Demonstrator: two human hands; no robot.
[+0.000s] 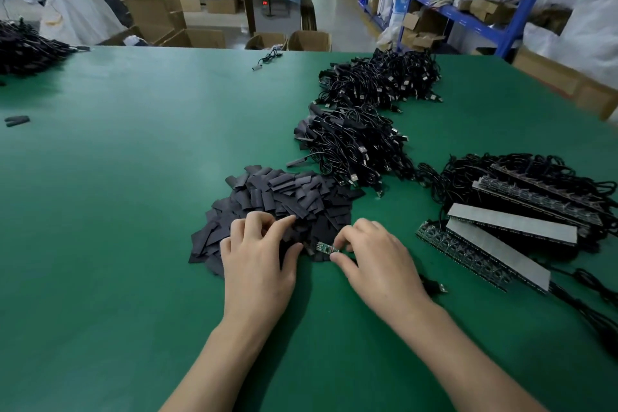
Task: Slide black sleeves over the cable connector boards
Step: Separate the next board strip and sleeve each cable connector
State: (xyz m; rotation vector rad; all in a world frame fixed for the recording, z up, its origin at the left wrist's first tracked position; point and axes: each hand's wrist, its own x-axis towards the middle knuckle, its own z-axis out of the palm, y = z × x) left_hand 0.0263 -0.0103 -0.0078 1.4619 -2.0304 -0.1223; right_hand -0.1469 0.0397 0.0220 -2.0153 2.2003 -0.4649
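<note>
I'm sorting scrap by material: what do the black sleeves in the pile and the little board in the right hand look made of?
The black sleeves: thin matte plastic tubing, probably heat-shrink; they lie flattened and creased. The small board, pinched by the right hand: likely fibreglass circuit laminate, green, with tiny mounted parts.

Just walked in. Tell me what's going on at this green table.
A person is sleeving cable boards. Their right hand pinches a small green connector board at the near edge of the pile of black sleeves, while the left hand reaches into that pile; whether it has one gripped is unclear. The board has no sleeve on it yet. Farther back on the green table lie heaps of black cables.
</note>
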